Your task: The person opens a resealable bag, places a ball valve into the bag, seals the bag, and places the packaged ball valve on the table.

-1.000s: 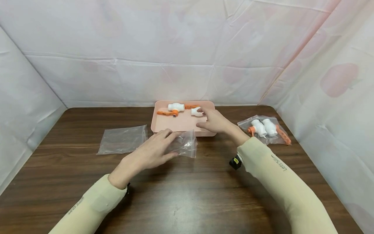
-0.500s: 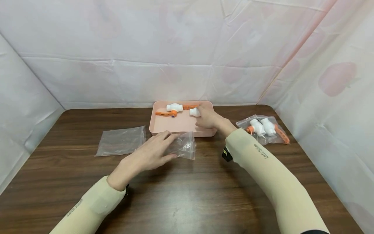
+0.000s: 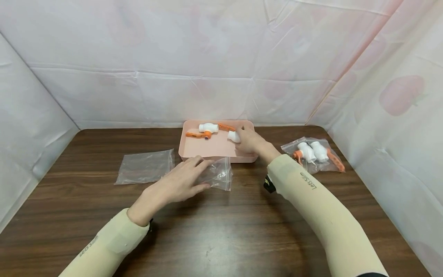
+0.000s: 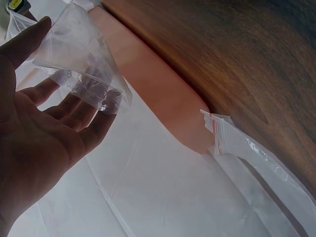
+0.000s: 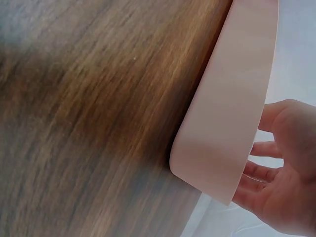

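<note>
In the tray (image 3: 207, 147), the right hand (image 3: 252, 141) is curling its fingers round a valve (image 3: 233, 136), fingertips partly hidden. In front, the left hand (image 3: 180, 180) is resting loosely spread fingers against a bag (image 3: 220, 173); whether they are gripping it, I cannot tell.

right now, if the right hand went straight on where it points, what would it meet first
The right hand would likely meet the nearest white valve in the pink tray; whether they already touch is unclear.
</note>
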Tool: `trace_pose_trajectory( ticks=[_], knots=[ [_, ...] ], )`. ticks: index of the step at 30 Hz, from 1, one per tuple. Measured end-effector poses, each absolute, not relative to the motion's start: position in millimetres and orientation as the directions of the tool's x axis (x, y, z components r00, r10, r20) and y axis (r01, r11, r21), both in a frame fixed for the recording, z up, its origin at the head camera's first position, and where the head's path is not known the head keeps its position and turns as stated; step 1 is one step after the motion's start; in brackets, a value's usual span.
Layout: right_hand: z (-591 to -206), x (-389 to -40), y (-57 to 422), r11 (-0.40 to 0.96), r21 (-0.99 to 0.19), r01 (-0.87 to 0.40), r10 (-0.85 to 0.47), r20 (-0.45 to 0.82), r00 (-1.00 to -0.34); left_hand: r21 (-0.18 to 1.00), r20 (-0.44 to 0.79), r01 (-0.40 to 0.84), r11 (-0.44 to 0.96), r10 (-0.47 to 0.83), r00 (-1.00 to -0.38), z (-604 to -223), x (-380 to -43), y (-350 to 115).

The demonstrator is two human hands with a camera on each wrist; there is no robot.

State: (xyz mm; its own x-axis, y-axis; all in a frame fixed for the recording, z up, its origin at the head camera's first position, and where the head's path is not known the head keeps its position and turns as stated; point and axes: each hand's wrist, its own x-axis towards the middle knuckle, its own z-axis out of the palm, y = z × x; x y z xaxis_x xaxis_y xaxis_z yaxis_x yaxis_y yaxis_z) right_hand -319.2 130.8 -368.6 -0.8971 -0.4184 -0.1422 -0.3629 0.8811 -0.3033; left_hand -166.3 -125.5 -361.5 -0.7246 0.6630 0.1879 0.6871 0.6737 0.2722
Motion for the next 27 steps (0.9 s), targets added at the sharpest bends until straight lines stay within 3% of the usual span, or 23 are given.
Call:
trace_pose_trajectory(
  ticks=[14, 27],
  knots=[
    [-372, -315, 137, 0.811, -0.400, -0.427, -0.486, -0.054, -0.872, 0.273, 0.163, 0.673, 0.687, 0.656, -0.736, -360, -166, -124],
    [-372, -312, 143, 0.671, -0.512, -0.536, -0.615, 0.018, -0.788, 0.269, 0.169, 0.685, 0.678, 0.667, -0.726, -360, -166, -122]
  ],
)
